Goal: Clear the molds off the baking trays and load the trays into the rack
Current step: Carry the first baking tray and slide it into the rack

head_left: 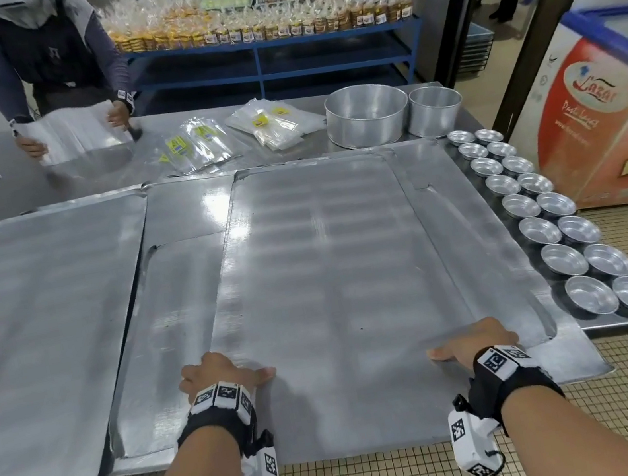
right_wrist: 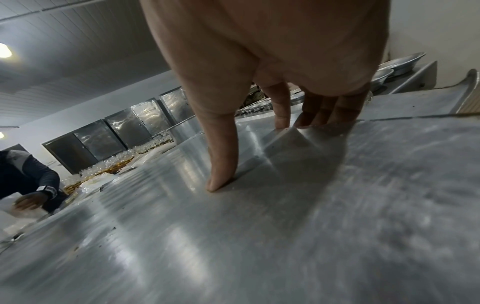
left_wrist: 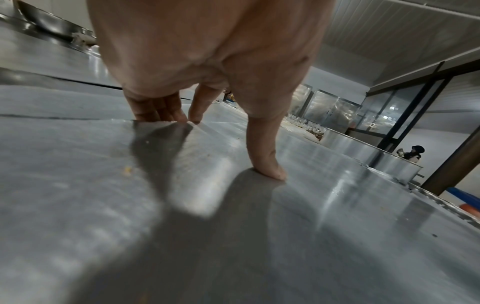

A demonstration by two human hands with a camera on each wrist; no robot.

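Observation:
A large bare metal baking tray [head_left: 331, 276] lies on top of another tray and overhangs the table's front edge. My left hand [head_left: 235, 371] grips its left edge near the front, thumb [left_wrist: 270, 170] pressed on top and fingers [left_wrist: 161, 117] curled over the edge. My right hand [head_left: 469, 340] holds the right edge the same way, thumb [right_wrist: 221, 183] on top and fingers [right_wrist: 322, 117] over the rim. Several small round aluminium molds [head_left: 552, 221] stand in two rows along the table's right edge, off the trays.
A second tray [head_left: 38, 328] lies to the left, and a lower tray [head_left: 173, 304] shows between them. Two round cake pans [head_left: 366, 115] and packs of plastic bags [head_left: 267, 124] sit behind. Another person [head_left: 41, 55] handles bags at the far left. A chest freezer [head_left: 611, 126] stands to the right.

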